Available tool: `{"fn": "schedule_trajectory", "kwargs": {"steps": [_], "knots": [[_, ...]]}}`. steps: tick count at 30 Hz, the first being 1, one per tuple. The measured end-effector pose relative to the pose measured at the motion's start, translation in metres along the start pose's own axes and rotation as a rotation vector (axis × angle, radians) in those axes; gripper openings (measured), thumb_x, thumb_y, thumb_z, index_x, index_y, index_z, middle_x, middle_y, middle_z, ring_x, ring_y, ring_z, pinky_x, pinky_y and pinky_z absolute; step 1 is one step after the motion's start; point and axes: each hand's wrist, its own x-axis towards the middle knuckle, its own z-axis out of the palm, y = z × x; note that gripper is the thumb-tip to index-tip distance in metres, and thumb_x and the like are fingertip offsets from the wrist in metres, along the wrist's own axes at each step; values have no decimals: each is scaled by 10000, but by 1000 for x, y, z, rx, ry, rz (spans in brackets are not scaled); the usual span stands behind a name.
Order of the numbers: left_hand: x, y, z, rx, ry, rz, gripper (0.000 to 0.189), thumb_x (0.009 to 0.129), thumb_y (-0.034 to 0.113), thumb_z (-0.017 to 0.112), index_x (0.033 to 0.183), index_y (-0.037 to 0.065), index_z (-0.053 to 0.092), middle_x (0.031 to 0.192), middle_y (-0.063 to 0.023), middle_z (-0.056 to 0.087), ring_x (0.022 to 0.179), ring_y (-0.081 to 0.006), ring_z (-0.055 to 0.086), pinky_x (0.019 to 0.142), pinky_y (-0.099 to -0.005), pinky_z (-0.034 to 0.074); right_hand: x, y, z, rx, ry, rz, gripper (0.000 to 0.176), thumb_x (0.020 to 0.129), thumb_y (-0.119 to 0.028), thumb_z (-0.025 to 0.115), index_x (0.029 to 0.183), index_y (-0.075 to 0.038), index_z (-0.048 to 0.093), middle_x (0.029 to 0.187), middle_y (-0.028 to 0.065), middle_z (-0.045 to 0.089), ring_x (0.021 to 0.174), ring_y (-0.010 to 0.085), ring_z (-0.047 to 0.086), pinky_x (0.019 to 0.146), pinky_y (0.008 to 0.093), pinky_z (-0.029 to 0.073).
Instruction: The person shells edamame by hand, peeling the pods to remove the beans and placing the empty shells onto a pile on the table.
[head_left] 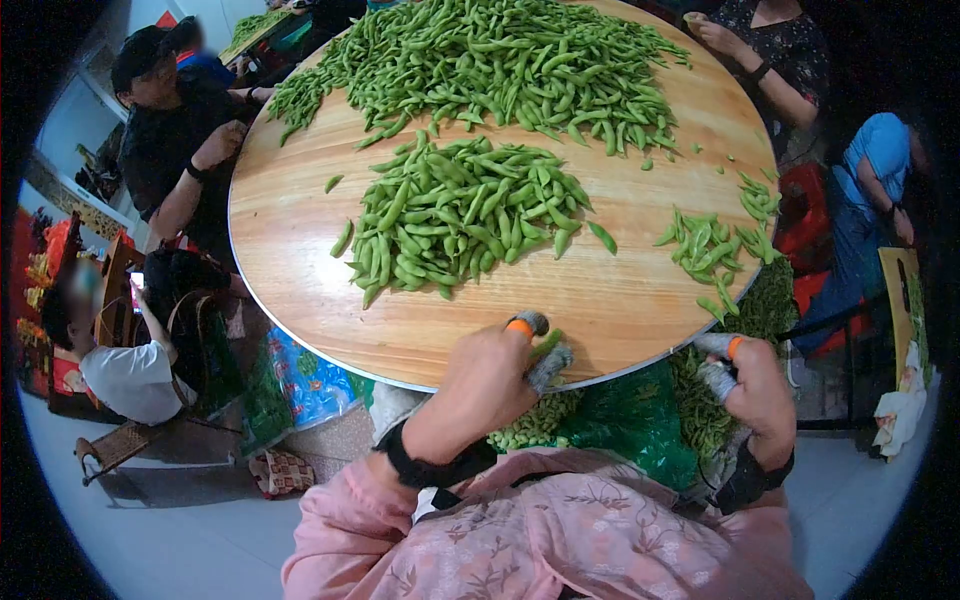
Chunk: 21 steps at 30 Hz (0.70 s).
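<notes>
My left hand (480, 365) is over the near edge of the round wooden table (310, 270). Grey covers wrap its fingertips, with an orange band on one finger, and they pinch a green soybean pod (546, 346). My right hand (758, 390) is just off the table's right front edge, above a bag of green pods or husks (700, 400). Its grey-covered fingertips look slightly apart, with nothing visible between them. In front of me lies a small heap of soybean pods (460, 215). A few flatter pods (705, 245) are scattered at the right edge.
A large pile of soybean pods (500, 65) covers the far side. Below the table edge are a green plastic bag (640, 420) and shelled beans (535, 420). People sit at left and right; a red stool (802, 210) stands at right.
</notes>
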Motion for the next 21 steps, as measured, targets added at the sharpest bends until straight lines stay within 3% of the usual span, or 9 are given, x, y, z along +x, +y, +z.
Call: {"fn": "schedule_trajectory", "kwargs": {"steps": [1, 5, 8, 10, 11, 14, 18, 19, 21], "knots": [[8, -7, 7, 79, 20, 97, 211, 685, 135, 578, 837, -3, 528, 603, -197, 535, 623, -378, 536, 538, -394, 424, -2, 1, -3, -21, 81, 111, 215, 660, -26, 553, 871, -11, 590, 758, 145, 591, 682, 260, 571, 636, 299, 444], [30, -11, 15, 263, -35, 187, 238, 703, 188, 590, 824, -3, 518, 578, -203, 511, 609, -377, 525, 531, -395, 421, 2, -1, 24, 224, 195, 36, 244, 682, -9, 576, 925, 11, 579, 778, 102, 603, 702, 159, 563, 662, 265, 443], [29, -11, 12, 231, -33, 135, 204, 750, 171, 568, 860, 12, 503, 605, -134, 547, 579, -300, 549, 532, -346, 429, 15, -13, 53, 442, 156, -30, 273, 706, -4, 565, 978, 6, 558, 780, 72, 593, 701, 122, 544, 658, 243, 435], [23, -16, 15, -775, 131, 51, 149, 781, 111, 538, 896, 32, 486, 679, -36, 548, 592, -157, 533, 540, -265, 418, 29, -19, 73, 668, 75, -40, 291, 716, -3, 558, 1007, 9, 540, 783, 60, 586, 708, 107, 533, 659, 234, 430], [16, -12, 10, -921, 90, 17, 134, 809, 88, 509, 927, 39, 472, 749, 13, 515, 662, -67, 484, 565, -203, 392, 36, -23, 81, 886, -13, -48, 311, 727, -2, 550, 1036, 13, 522, 785, 48, 580, 715, 92, 523, 660, 224, 426], [-1, -4, 7, -1204, 37, -9, 149, 817, 99, 501, 946, 35, 466, 768, 1, 522, 688, -64, 485, 565, -193, 387, 52, -34, 100, 993, -103, -72, 324, 735, 0, 542, 1056, 20, 501, 795, 42, 578, 729, 89, 521, 665, 224, 425], [-15, -10, 10, -982, 80, 140, 201, 811, 92, 508, 990, 19, 452, 789, -18, 532, 694, -79, 491, 603, -209, 414, 52, -42, 88, 804, -77, -145, 204, 733, 4, 529, 933, 33, 555, 790, 69, 600, 715, 99, 540, 643, 244, 439], [-18, -15, 9, -749, 64, 204, 269, 763, 47, 543, 1013, 4, 455, 808, -83, 559, 702, -175, 546, 630, -259, 438, 51, -43, 82, 799, -78, -143, 204, 733, 4, 529, 933, 33, 555, 790, 69, 600, 715, 99, 540, 643, 244, 439], [-22, -10, -1, -415, 28, 250, 297, 726, 22, 553, 1009, -1, 464, 827, -122, 560, 731, -238, 551, 642, -285, 440, 51, -45, 72, 571, -174, -182, 177, 716, 10, 535, 888, 41, 565, 792, 99, 609, 717, 119, 559, 641, 252, 445]]}}
